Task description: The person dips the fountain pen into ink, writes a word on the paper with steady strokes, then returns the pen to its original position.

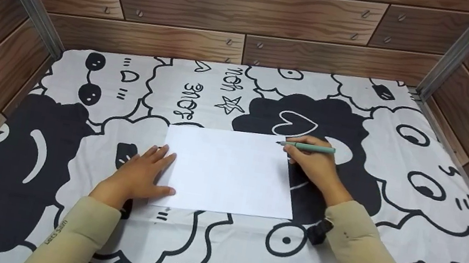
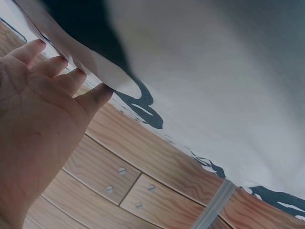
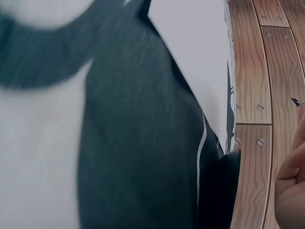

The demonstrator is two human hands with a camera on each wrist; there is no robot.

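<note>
A blank white sheet of paper (image 1: 228, 173) lies on the patterned cloth in the middle of the head view. My left hand (image 1: 140, 177) rests with spread fingers along its left edge, the thumb on the lower left corner. In the left wrist view the left hand (image 2: 43, 109) shows its palm side, fingertips against the surface. At the upper right corner of the sheet, my right hand (image 1: 316, 165) pinches a teal pen (image 1: 318, 149), its dark tip pointing left over the paper. Only the pen tip (image 3: 296, 101) and part of the right hand (image 3: 290, 181) show in the right wrist view.
A black-and-white cartoon cloth (image 1: 242, 260) covers the table. Wood-plank panels (image 1: 248, 14) stand at the back and both sides, with metal posts (image 1: 459, 49) in the corners. A small black object (image 1: 319, 232) sits at the right sleeve's cuff.
</note>
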